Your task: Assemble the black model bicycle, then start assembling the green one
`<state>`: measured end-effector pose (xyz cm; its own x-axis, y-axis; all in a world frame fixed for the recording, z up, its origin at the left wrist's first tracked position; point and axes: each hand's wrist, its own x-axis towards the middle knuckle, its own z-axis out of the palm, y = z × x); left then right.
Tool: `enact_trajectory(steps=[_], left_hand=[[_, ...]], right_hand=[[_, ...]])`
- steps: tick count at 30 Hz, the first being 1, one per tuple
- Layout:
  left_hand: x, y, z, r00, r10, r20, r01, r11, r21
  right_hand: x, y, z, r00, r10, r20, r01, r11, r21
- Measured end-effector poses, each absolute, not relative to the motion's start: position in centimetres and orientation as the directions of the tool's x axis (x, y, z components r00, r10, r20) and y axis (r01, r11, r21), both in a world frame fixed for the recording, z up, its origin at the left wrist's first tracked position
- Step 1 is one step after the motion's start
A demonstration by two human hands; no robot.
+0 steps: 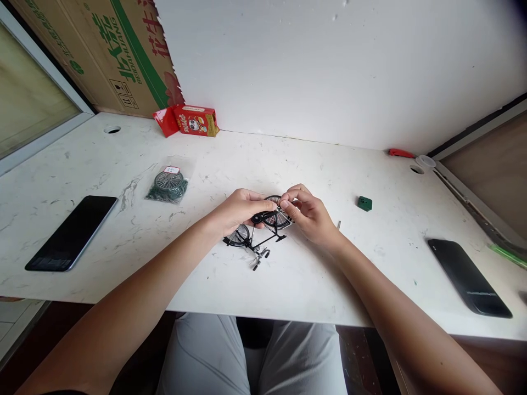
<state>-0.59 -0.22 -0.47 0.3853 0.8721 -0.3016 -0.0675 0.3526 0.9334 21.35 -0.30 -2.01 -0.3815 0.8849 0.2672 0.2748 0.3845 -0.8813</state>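
A small black model bicycle (263, 237) is tipped over above the middle of the white table, its handlebar toward me and both spoked wheels showing. My left hand (242, 208) grips it around the chain case, with the thumb lying along the top. At the wheel farther from me, my right hand (307, 211) pinches thumb and forefinger together near the hub. Whatever sits between those right fingertips is too small to make out. Part of the far wheel is hidden behind my fingers.
On the table (197, 285) lie a clear bag with a wheel and green parts (168, 182), a phone (72, 233), another dark phone (467, 277) and a green block (364, 203). A red box (196, 120) and a red utility knife (401, 153) rest along the back.
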Motion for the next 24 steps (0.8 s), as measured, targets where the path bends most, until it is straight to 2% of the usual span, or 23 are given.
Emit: enact_trajectory(steps=[6,24], left_hand=[[-0.40,-0.37,-0.52,0.370,0.886,-0.280,-0.075,0.329,0.941],[-0.33,-0.42,-0.18,0.424,0.853,-0.303,-0.139,0.392,0.909]], right_hand=[[21.33,-0.31,-2.14,-0.365,0.874,0.321,0.281,0.432,-0.857],[21.27,-0.20,-2.48,-0.362,0.887,0.288,0.250,0.390,-0.886]])
